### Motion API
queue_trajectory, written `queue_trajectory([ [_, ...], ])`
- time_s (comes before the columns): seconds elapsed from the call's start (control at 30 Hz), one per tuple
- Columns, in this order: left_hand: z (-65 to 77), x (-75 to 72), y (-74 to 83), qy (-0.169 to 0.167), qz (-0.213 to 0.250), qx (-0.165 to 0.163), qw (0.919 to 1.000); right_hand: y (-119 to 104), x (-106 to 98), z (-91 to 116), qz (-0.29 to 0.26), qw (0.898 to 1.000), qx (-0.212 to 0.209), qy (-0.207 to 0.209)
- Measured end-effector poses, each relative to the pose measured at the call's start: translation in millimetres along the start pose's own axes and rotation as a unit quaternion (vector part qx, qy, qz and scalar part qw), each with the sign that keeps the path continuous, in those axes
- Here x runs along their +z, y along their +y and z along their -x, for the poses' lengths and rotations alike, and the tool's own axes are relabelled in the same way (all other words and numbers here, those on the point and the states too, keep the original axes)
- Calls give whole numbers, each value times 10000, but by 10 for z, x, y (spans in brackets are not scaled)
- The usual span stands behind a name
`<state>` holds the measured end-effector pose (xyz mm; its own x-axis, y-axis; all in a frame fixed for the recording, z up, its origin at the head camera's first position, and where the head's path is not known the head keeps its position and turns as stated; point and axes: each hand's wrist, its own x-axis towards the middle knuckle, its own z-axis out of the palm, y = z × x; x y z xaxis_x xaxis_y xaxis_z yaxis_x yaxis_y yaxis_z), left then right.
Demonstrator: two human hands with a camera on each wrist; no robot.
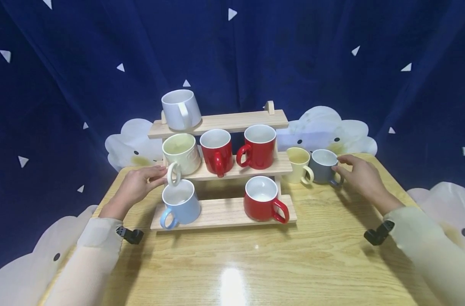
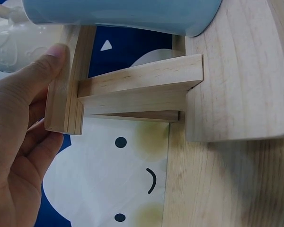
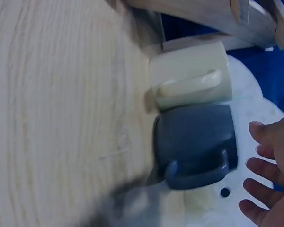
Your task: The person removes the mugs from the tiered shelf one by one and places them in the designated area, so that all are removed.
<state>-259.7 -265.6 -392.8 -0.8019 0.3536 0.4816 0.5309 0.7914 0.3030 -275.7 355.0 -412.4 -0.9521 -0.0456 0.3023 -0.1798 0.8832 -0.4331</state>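
Note:
My left hand [image 1: 138,185] grips the left end of the middle board of a three-tier wooden mug rack [image 1: 224,213]. In the left wrist view the thumb lies on one face of that board [image 2: 65,101] and the fingers on the other. At the right, my right hand [image 1: 364,178] is beside a dark grey mug [image 1: 321,173]. The right wrist view shows its fingers spread and apart from this mug [image 3: 194,130]. A pale yellow mug [image 1: 296,172] stands close on the grey mug's left.
On the rack are a white mug [image 1: 186,114] on top, a cream mug [image 1: 188,159] and two red mugs [image 1: 221,157] in the middle, and a light blue mug [image 1: 186,210] and a red mug [image 1: 257,206] below. Behind the table [image 1: 201,263] hangs a dark blue curtain [image 1: 217,51].

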Motion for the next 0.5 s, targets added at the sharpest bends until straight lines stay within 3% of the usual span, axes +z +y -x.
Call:
queue_trajectory([
  [0.3,14,-1,7,16,37,-23,10000,-381,-137,-135,-67,9970,-755,179],
  [0.5,7,-2,14,12,67,-3,10000,-646,-240,-226,-227,9916,-1273,57],
])
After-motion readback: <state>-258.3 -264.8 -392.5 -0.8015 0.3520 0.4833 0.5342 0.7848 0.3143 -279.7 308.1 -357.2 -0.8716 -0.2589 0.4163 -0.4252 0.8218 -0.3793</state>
